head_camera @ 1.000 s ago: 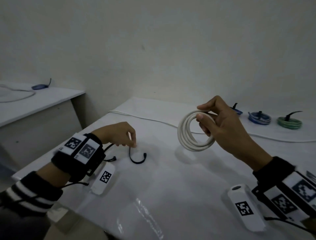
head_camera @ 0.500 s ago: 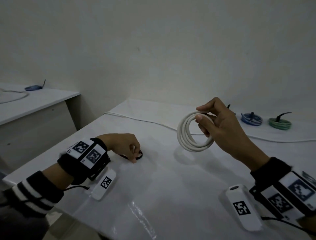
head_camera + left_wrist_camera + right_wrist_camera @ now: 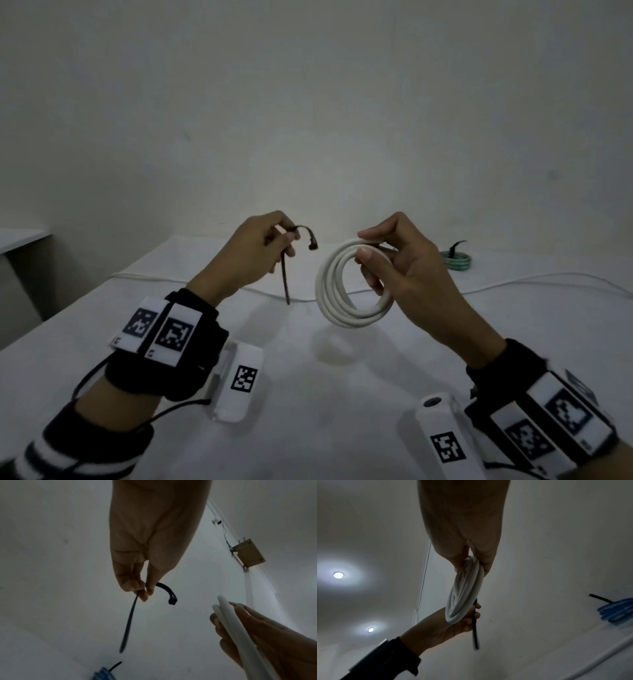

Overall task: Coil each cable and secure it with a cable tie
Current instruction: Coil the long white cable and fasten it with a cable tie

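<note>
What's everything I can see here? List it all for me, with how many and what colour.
coil: one, white, held up in the right hand
tie: one, black, pinched in the left hand, its tail hanging down
green coil: one, tied, far right on the table
blue coil: one, tied, on the table
loose cable: one, white, lying across the table
table: one, white
ceiling lights: two, lit
left hand: holds the tie
right hand: grips the coil

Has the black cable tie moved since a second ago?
Yes. The black cable tie lay on the white table then; now the left hand pinches it in the air, beside the white coil.
</note>
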